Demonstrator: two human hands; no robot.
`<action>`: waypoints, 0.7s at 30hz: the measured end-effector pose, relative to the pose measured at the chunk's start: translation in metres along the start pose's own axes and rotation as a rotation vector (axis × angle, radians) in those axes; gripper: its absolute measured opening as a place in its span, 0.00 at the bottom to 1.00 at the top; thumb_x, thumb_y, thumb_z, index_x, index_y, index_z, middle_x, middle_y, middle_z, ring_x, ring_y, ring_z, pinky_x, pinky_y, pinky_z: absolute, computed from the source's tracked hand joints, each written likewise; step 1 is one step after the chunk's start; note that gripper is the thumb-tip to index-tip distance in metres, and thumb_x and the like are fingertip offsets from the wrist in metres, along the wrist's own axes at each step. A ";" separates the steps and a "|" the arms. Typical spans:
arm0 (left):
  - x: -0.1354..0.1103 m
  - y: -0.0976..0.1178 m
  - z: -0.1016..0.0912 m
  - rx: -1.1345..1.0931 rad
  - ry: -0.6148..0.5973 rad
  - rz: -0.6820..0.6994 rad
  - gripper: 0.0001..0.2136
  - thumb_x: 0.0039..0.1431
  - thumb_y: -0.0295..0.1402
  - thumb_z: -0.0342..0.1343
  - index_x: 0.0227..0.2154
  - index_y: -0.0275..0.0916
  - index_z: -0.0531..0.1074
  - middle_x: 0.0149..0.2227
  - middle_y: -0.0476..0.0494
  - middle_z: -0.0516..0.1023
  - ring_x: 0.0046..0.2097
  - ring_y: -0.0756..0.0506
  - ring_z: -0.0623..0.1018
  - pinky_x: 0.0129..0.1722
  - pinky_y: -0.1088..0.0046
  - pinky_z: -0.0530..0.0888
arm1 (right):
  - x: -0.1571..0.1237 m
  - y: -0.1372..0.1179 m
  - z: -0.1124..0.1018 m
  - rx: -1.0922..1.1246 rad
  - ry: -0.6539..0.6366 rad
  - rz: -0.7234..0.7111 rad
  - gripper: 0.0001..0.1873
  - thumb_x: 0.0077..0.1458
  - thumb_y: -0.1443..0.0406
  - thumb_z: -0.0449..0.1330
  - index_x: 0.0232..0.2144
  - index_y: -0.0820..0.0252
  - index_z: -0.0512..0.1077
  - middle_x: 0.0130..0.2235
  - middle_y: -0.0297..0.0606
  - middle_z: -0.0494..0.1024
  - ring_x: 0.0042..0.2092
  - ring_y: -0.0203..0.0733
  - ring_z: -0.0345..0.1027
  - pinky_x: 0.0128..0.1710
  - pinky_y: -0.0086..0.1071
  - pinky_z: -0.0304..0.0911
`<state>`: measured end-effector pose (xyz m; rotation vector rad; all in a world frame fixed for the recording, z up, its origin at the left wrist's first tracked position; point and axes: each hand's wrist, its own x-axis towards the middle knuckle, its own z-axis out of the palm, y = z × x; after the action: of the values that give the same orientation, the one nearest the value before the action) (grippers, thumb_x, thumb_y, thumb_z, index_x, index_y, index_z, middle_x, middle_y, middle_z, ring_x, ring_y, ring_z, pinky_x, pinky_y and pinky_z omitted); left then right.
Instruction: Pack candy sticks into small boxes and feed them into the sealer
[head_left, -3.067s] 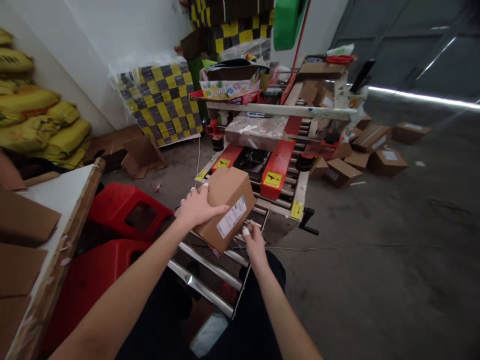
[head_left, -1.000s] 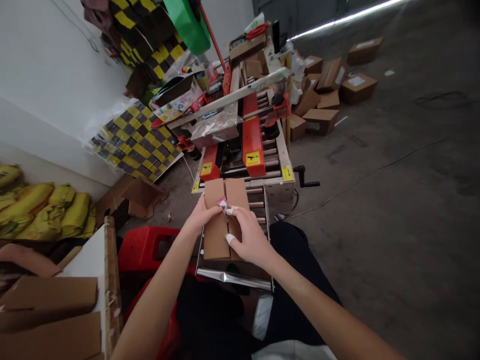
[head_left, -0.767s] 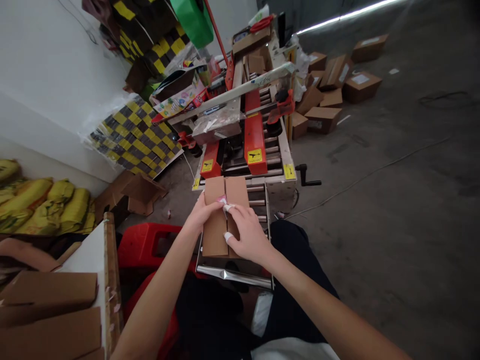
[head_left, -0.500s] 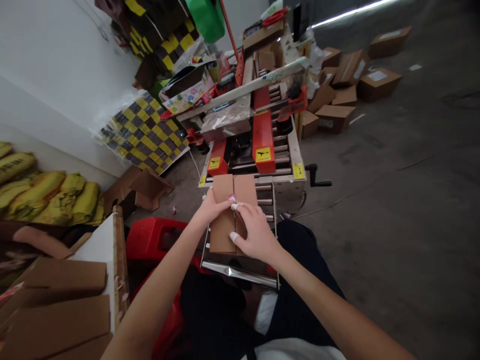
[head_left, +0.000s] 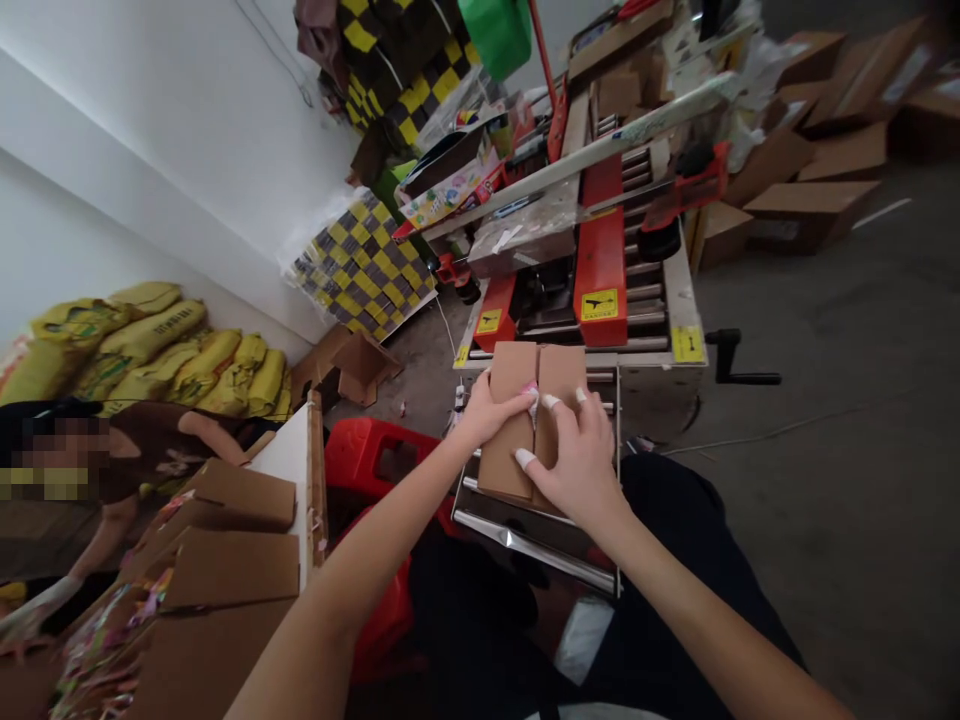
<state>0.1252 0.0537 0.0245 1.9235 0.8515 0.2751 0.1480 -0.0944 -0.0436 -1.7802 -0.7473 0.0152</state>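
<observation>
A small cardboard box [head_left: 504, 462] lies on a short roller conveyor [head_left: 540, 555] in front of me, its two top flaps nearly meeting at a middle seam. My left hand [head_left: 491, 408] grips the box's left side, the thumb pressing on top by the seam. Something small, pink and white [head_left: 533, 392] pokes out of the gap beside that thumb. My right hand [head_left: 581, 455] rests on the right flap with its fingers spread; white tape covers several fingertips. What the box contains is hidden.
A carton-sealing machine [head_left: 600, 270] with red side belts and a black crank [head_left: 742, 365] stands just beyond the box. Piled cartons [head_left: 810, 215] are at the back right. To my left are a red plastic stool [head_left: 375, 450], open cartons [head_left: 232, 570] and a co-worker [head_left: 127, 460].
The view has swung left, bringing the co-worker into sight. My right hand's fingers have moved off the seam and spread over the right flap. My left hand keeps its hold.
</observation>
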 end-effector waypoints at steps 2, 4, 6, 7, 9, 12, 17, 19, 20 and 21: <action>-0.007 0.000 0.000 0.024 0.035 0.018 0.31 0.44 0.39 0.67 0.50 0.36 0.63 0.51 0.36 0.74 0.51 0.40 0.75 0.53 0.62 0.69 | 0.002 -0.001 0.002 0.071 -0.038 0.014 0.33 0.47 0.58 0.58 0.55 0.65 0.59 0.62 0.57 0.51 0.65 0.65 0.39 0.59 0.60 0.46; -0.010 -0.001 -0.001 0.055 0.040 0.020 0.27 0.48 0.40 0.64 0.50 0.36 0.64 0.51 0.37 0.74 0.51 0.41 0.75 0.52 0.64 0.70 | 0.006 -0.002 0.001 0.171 -0.040 0.029 0.34 0.46 0.61 0.56 0.56 0.64 0.57 0.61 0.56 0.53 0.65 0.61 0.42 0.61 0.56 0.47; -0.009 -0.002 -0.004 0.110 0.051 0.027 0.27 0.50 0.44 0.63 0.50 0.37 0.64 0.51 0.37 0.74 0.51 0.40 0.74 0.52 0.64 0.70 | 0.008 -0.002 0.000 0.262 -0.015 0.052 0.33 0.46 0.62 0.54 0.56 0.64 0.55 0.61 0.56 0.55 0.65 0.57 0.44 0.62 0.54 0.47; -0.008 -0.002 -0.006 0.156 0.068 0.028 0.28 0.49 0.46 0.63 0.50 0.37 0.64 0.52 0.37 0.73 0.52 0.40 0.74 0.52 0.63 0.69 | 0.009 -0.001 -0.001 0.299 -0.007 0.055 0.33 0.47 0.62 0.54 0.57 0.64 0.55 0.61 0.55 0.55 0.65 0.55 0.45 0.63 0.53 0.47; -0.005 -0.001 -0.009 0.280 0.098 0.006 0.32 0.46 0.50 0.64 0.51 0.38 0.64 0.52 0.36 0.73 0.53 0.38 0.73 0.53 0.62 0.68 | 0.010 0.000 -0.002 0.337 -0.008 0.046 0.33 0.49 0.62 0.53 0.57 0.64 0.53 0.61 0.55 0.54 0.66 0.54 0.44 0.63 0.52 0.46; 0.001 0.006 -0.010 0.452 0.105 -0.077 0.39 0.39 0.55 0.65 0.52 0.38 0.63 0.52 0.33 0.71 0.52 0.35 0.73 0.51 0.58 0.68 | 0.009 0.001 -0.001 0.313 -0.031 0.013 0.33 0.50 0.60 0.53 0.58 0.64 0.53 0.62 0.55 0.54 0.66 0.55 0.43 0.63 0.54 0.45; 0.011 0.029 0.004 0.628 0.095 -0.081 0.46 0.33 0.47 0.70 0.54 0.33 0.58 0.57 0.25 0.62 0.57 0.29 0.67 0.55 0.55 0.64 | 0.008 0.001 0.000 0.215 -0.044 0.024 0.34 0.47 0.60 0.54 0.56 0.67 0.56 0.62 0.57 0.53 0.64 0.60 0.44 0.62 0.57 0.46; 0.010 0.035 0.012 0.659 0.088 -0.084 0.45 0.35 0.43 0.70 0.56 0.30 0.57 0.58 0.23 0.59 0.58 0.27 0.66 0.55 0.53 0.63 | 0.008 0.001 -0.001 0.187 -0.052 0.036 0.34 0.47 0.60 0.55 0.57 0.65 0.57 0.62 0.56 0.53 0.64 0.61 0.44 0.61 0.58 0.47; 0.008 0.036 0.016 0.675 0.099 -0.076 0.44 0.37 0.41 0.69 0.57 0.31 0.56 0.58 0.22 0.59 0.58 0.25 0.65 0.55 0.51 0.62 | 0.007 0.001 -0.002 0.172 -0.064 0.033 0.35 0.46 0.61 0.55 0.57 0.63 0.57 0.63 0.55 0.53 0.64 0.62 0.44 0.60 0.59 0.47; 0.006 0.036 0.018 0.694 0.115 -0.057 0.43 0.39 0.39 0.68 0.58 0.32 0.55 0.59 0.23 0.58 0.59 0.24 0.64 0.56 0.50 0.62 | 0.007 0.000 -0.002 0.155 -0.084 0.023 0.35 0.46 0.60 0.56 0.57 0.63 0.58 0.63 0.55 0.52 0.65 0.62 0.42 0.60 0.60 0.47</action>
<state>0.1549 0.0355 0.0448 2.5317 1.1826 0.0511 0.1538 -0.0925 -0.0403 -1.6477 -0.7653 0.1603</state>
